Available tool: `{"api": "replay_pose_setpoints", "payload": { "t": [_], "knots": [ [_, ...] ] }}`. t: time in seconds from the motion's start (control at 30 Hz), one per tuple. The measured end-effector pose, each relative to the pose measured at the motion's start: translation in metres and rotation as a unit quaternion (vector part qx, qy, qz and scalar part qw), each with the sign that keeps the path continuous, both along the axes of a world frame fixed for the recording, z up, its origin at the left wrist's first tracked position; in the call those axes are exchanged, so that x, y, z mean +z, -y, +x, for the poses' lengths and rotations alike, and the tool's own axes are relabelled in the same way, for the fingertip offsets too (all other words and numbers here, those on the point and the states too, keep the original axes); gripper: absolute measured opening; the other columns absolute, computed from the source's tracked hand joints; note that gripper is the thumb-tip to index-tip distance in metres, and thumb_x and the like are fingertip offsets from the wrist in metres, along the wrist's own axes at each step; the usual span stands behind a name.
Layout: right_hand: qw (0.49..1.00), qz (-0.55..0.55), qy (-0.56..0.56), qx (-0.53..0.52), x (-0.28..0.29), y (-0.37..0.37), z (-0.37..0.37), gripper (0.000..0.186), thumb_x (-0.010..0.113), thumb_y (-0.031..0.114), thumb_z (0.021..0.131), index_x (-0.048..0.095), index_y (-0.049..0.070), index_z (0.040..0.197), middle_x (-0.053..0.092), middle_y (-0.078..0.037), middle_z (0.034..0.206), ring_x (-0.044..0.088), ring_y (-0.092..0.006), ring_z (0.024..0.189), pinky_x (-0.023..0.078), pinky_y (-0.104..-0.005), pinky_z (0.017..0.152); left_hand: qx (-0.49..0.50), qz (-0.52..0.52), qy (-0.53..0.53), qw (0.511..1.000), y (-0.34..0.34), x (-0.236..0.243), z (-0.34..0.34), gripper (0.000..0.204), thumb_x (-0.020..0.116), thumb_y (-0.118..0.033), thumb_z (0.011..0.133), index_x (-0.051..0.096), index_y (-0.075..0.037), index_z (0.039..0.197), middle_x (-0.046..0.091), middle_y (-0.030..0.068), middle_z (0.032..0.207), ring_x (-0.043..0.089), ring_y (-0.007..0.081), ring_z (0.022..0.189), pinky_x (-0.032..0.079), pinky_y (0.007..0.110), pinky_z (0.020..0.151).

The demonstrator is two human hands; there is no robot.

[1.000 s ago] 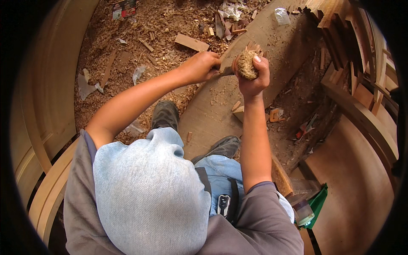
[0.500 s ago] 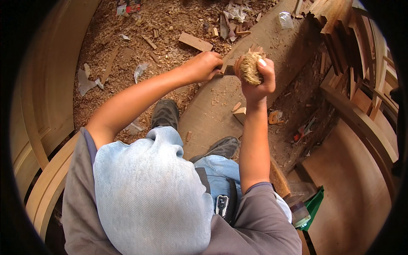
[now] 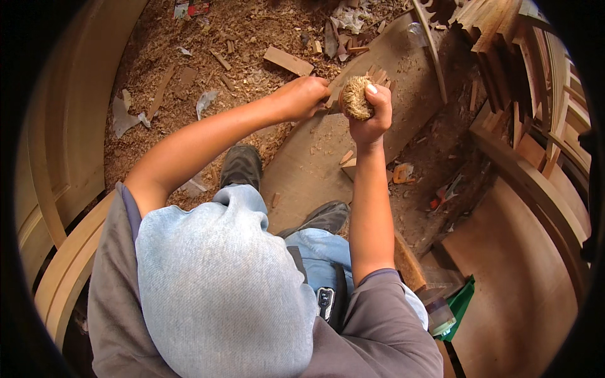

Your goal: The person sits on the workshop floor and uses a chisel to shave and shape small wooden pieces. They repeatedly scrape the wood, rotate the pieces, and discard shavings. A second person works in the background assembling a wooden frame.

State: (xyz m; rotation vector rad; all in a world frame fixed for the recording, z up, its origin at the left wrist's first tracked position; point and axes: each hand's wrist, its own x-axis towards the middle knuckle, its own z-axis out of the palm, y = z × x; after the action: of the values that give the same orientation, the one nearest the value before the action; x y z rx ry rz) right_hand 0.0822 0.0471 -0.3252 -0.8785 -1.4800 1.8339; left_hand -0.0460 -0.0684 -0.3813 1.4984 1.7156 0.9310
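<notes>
The right hand (image 3: 370, 126), wrapped around the frayed handle (image 3: 358, 99), has edged left, so less of the blade (image 3: 334, 108) shows before the left hand (image 3: 304, 97), whose fingers curl at its left end, pinching what I cannot tell; the handle is above the board (image 3: 293, 183), where a strip (image 3: 433, 57) now reaches in at far right

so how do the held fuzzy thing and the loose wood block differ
The fuzzy thing has a rounded, frayed top; the wood block is oblong with straight edges. The fuzzy thing is gripped in the right hand; the wood block lies among shavings. Both are tan.
</notes>
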Motion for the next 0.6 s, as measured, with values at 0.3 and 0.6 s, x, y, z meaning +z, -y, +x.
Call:
{"api": "replay_pose_setpoints", "payload": {
  "t": [0.3, 0.6],
  "knots": [
    [0.992, -0.068, -0.016, 0.108, -0.019, -0.016, 0.019, 0.026, 0.056, 0.021, 0.09, 0.058, -0.002, 0.103, 0.064, -0.013, 0.092, 0.064, -0.021, 0.08, 0.054, -0.0329, 0.077, -0.006, -0.021, -0.016, 1.0, 0.001, 0.0, -0.001, 0.017, 0.072, -0.005, 0.08, 0.069, 0.002, 0.096, 0.065, 0.0189, 0.095, 0.065, 0.0405, 0.092, 0.053, 0.048, 0.081],
    [0.998, -0.019, -0.002, 0.062, 0.003, -0.001, 0.0, 0.033, 0.048, 0.029, 0.087, 0.057, -0.001, 0.077, 0.055, -0.013, 0.065, 0.051, -0.0211, 0.058, 0.041, -0.0332, 0.057, 0.008, 0.006, -0.013, 1.0, 0.001, -0.003, 0.0, 0.014, 0.073, -0.005, 0.077, 0.068, 0.003, 0.088, 0.065, 0.0199, 0.094, 0.066, 0.0404, 0.092, 0.053, 0.048, 0.08]
  ]
}}
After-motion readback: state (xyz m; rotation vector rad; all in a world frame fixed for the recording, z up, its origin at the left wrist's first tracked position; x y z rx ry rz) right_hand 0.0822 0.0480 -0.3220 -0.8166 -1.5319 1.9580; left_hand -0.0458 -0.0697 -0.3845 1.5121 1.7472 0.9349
